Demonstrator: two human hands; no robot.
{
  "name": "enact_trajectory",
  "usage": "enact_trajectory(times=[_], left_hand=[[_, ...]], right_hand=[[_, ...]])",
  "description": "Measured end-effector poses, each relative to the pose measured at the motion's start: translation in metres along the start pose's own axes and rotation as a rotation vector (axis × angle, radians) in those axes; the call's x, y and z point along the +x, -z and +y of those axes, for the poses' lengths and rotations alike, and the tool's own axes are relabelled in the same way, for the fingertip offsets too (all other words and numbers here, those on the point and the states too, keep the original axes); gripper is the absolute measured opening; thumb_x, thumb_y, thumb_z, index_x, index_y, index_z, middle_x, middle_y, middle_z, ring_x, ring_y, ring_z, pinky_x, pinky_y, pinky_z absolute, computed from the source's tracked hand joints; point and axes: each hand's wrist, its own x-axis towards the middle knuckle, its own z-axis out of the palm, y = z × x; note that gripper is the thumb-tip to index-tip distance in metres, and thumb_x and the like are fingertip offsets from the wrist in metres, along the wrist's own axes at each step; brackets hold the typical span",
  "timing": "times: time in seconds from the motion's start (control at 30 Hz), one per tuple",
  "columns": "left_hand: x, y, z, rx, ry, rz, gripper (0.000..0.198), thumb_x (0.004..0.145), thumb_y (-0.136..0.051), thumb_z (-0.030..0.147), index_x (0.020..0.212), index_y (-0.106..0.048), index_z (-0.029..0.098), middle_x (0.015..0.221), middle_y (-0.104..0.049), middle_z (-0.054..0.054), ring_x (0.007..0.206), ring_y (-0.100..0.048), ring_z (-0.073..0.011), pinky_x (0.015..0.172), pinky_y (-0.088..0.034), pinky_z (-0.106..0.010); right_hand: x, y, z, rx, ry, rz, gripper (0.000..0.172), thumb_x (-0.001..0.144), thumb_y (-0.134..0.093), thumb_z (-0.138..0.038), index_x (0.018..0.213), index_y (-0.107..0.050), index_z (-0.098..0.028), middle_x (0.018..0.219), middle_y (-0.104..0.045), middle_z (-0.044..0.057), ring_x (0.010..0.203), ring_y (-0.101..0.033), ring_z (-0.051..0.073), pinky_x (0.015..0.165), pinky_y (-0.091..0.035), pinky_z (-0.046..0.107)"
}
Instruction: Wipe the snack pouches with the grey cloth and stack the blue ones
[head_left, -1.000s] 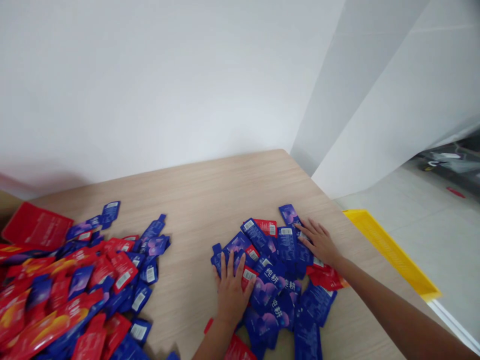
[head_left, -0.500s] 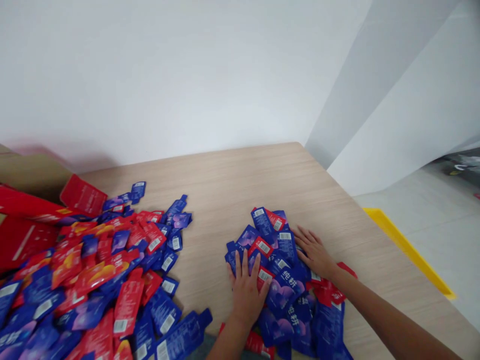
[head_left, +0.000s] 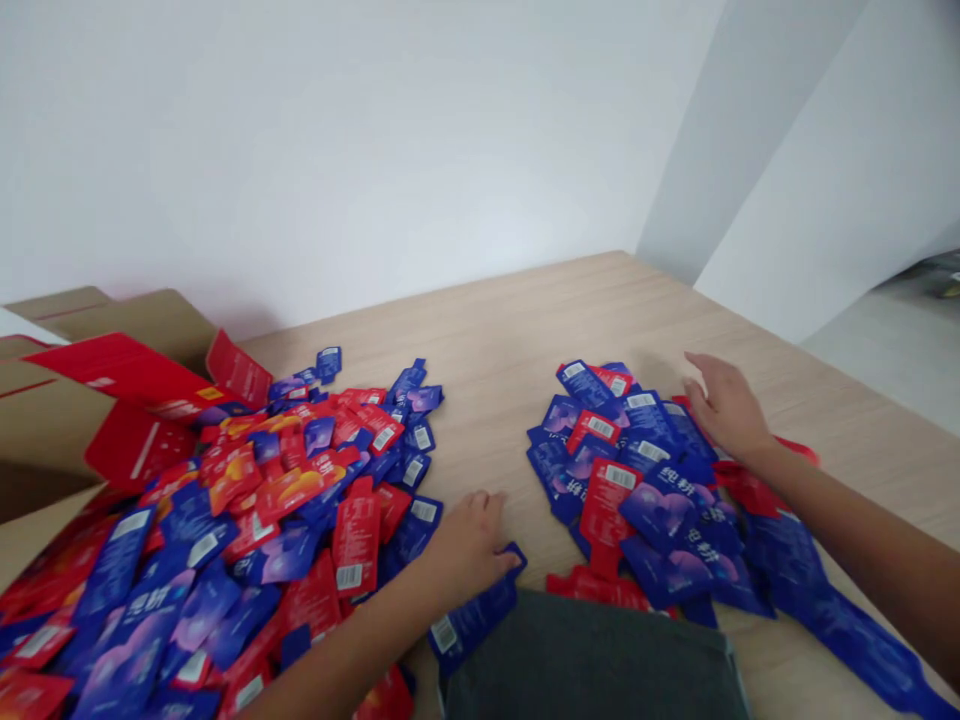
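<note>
- Two heaps of flat red and blue sachets lie on the wooden counter (head_left: 510, 330), well apart, with bare wood between them.
- Left hand (head_left: 466, 545) rests at the near right edge of the larger left heap (head_left: 247, 510), fingers curled over a blue sachet (head_left: 474, 615); whether it truly grips the sachet cannot be told.
- Right hand (head_left: 724, 405) lies open, fingers spread, on the far right side of the smaller right heap (head_left: 637, 480), touching the blue sachets there.
- An open cardboard box (head_left: 52, 400) with red packs (head_left: 124, 365) inside stands at the left, its mouth against the larger heap.
- Dark grey cloth (head_left: 585, 660) shows at the near edge, between the two forearms.
</note>
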Motion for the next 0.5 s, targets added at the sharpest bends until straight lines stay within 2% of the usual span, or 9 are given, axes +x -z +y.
enact_trajectory(times=[0.03, 0.1, 0.13, 0.23, 0.3, 0.37, 0.43, 0.5], left_hand=[[-0.009, -0.002, -0.003, 0.064, -0.035, -0.043, 0.060, 0.067, -0.066, 0.032, 0.122, -0.048, 0.017, 0.113, -0.056, -0.012, 0.107, -0.052, -0.0277, 0.090, -0.042, -0.036], [-0.019, -0.009, -0.007, 0.136, -0.100, -0.076, 0.058, 0.062, -0.070, 0.030, 0.115, -0.052, 0.017, 0.108, -0.057, -0.011, 0.100, -0.055, -0.0275, 0.083, -0.045, -0.035], [-0.021, -0.013, -0.008, 0.130, -0.116, -0.071, 0.054, 0.061, -0.071, 0.028, 0.111, -0.053, 0.017, 0.105, -0.057, -0.010, 0.096, -0.056, -0.0261, 0.079, -0.046, -0.033], [-0.016, -0.024, -0.009, 0.006, -0.114, 0.011, 0.038, 0.060, -0.070, 0.022, 0.096, -0.057, 0.019, 0.093, -0.061, -0.004, 0.083, -0.060, -0.0212, 0.068, -0.047, -0.028], [-0.016, -0.025, -0.006, -0.036, -0.117, 0.114, 0.027, 0.062, -0.065, 0.015, 0.088, -0.058, 0.019, 0.084, -0.062, -0.001, 0.077, -0.060, -0.0186, 0.065, -0.047, -0.026], [-0.024, -0.021, -0.003, -0.068, -0.111, 0.264, 0.022, 0.066, -0.058, 0.010, 0.086, -0.056, 0.020, 0.083, -0.062, 0.001, 0.080, -0.059, -0.0162, 0.070, -0.046, -0.025], [-0.041, -0.013, 0.000, -0.114, -0.068, 0.432, 0.021, 0.070, -0.052, 0.007, 0.087, -0.054, 0.019, 0.086, -0.061, 0.001, 0.084, -0.058, -0.0142, 0.075, -0.045, -0.024], [-0.063, 0.000, -0.003, -0.157, 0.017, 0.582, 0.020, 0.071, -0.050, 0.006, 0.087, -0.052, 0.018, 0.087, -0.060, 0.000, 0.084, -0.058, -0.0132, 0.076, -0.045, -0.024]], right_hand=[[0.001, 0.001, -0.016, 0.019, 0.034, 0.033, 0.056, 0.091, -0.023, -0.044, 0.128, -0.043, -0.007, 0.123, -0.052, 0.020, 0.120, -0.042, 0.030, 0.102, -0.032, 0.047], [-0.001, 0.001, -0.054, 0.083, 0.145, 0.015, 0.052, 0.091, -0.025, -0.041, 0.127, -0.044, -0.009, 0.125, -0.050, 0.018, 0.122, -0.041, 0.026, 0.103, -0.032, 0.044], [-0.005, 0.001, -0.076, 0.131, 0.221, 0.021, 0.049, 0.091, -0.026, -0.039, 0.124, -0.047, -0.010, 0.124, -0.052, 0.017, 0.121, -0.042, 0.025, 0.102, -0.033, 0.045], [-0.033, 0.002, -0.145, 0.210, 0.426, -0.074, 0.040, 0.090, -0.032, -0.029, 0.122, -0.048, -0.012, 0.128, -0.050, 0.013, 0.122, -0.041, 0.022, 0.104, -0.032, 0.045], [-0.068, 0.005, -0.186, 0.237, 0.533, -0.128, 0.039, 0.089, -0.033, -0.025, 0.124, -0.047, -0.015, 0.127, -0.050, 0.011, 0.122, -0.041, 0.020, 0.104, -0.033, 0.043], [-0.110, 0.010, -0.218, 0.252, 0.596, -0.207, 0.041, 0.088, -0.034, -0.022, 0.127, -0.045, -0.018, 0.128, -0.049, 0.010, 0.120, -0.043, 0.020, 0.101, -0.036, 0.043], [-0.152, 0.016, -0.238, 0.256, 0.614, -0.257, 0.044, 0.087, -0.036, -0.021, 0.131, -0.042, -0.020, 0.135, -0.043, 0.010, 0.124, -0.039, 0.022, 0.100, -0.036, 0.044], [-0.187, 0.023, -0.246, 0.216, 0.568, -0.233, 0.045, 0.087, -0.039, -0.024, 0.132, -0.040, -0.018, 0.142, -0.034, 0.012, 0.129, -0.032, 0.025, 0.101, -0.034, 0.045]])
